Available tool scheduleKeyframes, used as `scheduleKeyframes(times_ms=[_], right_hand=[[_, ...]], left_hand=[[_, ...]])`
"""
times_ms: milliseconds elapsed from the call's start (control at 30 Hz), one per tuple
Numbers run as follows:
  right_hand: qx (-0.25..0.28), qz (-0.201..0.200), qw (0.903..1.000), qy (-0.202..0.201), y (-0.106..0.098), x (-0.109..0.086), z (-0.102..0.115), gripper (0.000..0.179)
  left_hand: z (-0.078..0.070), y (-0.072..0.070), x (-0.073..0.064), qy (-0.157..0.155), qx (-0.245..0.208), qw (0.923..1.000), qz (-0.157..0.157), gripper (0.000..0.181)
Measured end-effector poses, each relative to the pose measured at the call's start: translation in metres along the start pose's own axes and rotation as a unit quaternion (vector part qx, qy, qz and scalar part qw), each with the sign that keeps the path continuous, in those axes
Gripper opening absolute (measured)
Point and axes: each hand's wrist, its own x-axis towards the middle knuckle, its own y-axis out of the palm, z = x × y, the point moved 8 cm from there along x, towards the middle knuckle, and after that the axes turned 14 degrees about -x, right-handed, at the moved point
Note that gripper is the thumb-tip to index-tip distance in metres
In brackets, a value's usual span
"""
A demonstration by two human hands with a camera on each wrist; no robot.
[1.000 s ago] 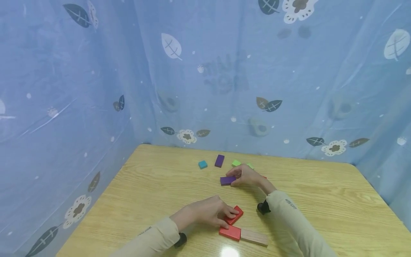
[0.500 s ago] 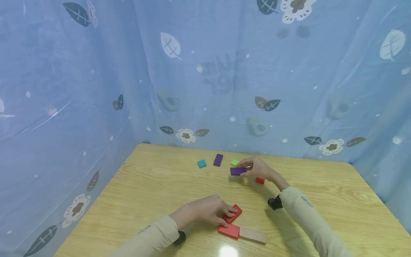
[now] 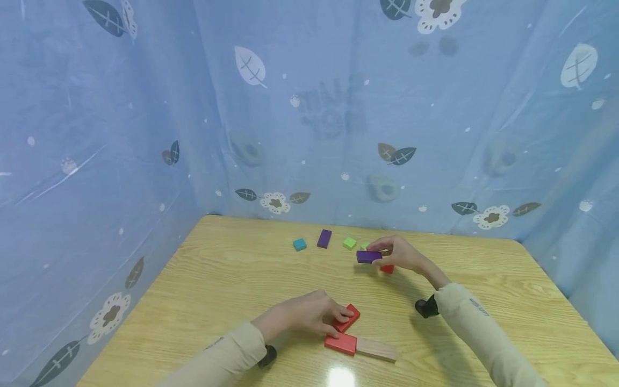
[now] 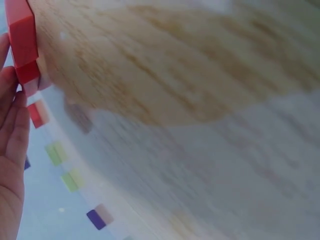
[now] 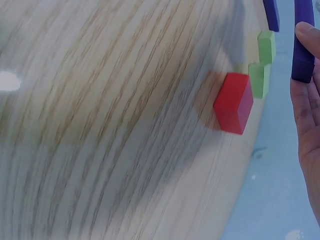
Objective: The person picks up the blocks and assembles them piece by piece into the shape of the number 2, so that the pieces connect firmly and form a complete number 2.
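Observation:
In the head view my right hand [image 3: 408, 257] pinches a purple block [image 3: 367, 257] between thumb and fingers, holding it above the table. The right wrist view shows the same purple block [image 5: 302, 62] with the thumb on its side. My left hand [image 3: 309, 313] rests low over two red blocks. Its fingers touch the angled red block [image 3: 351, 318], and its thumb touches the red block [image 3: 341, 344] in front. A plain wooden block [image 3: 376, 350] lies end to end with that front one. Part of the angled block is hidden under the fingers.
On the wood-grain table [image 3: 232, 279], a blue block [image 3: 300, 244], another purple block [image 3: 324, 238] and two green blocks, one at the left [image 3: 349, 243], lie towards the back. Below the right hand sits a small red block [image 3: 387, 269]. A blue patterned curtain [image 3: 309, 107] borders the table.
My right hand has lifted the purple block off the table and carried it back and to the right. My left hand stays on the red blocks. The view has shifted slightly.

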Motion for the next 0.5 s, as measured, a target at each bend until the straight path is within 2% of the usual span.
scheduleKeyframes(times_ms=[300,500], right_hand=[[-0.017,-0.007,0.9998,0.002,-0.008,-0.013,-0.003,0.036],[-0.009,0.000,0.9999,-0.004,-0.009,-0.021,-0.003,0.036]], left_hand=[[-0.003,-0.001,0.000,0.002,0.011,0.9999,-0.003,0.039],[-0.004,0.000,-0.001,-0.004,0.014,0.9999,0.000,0.039]])
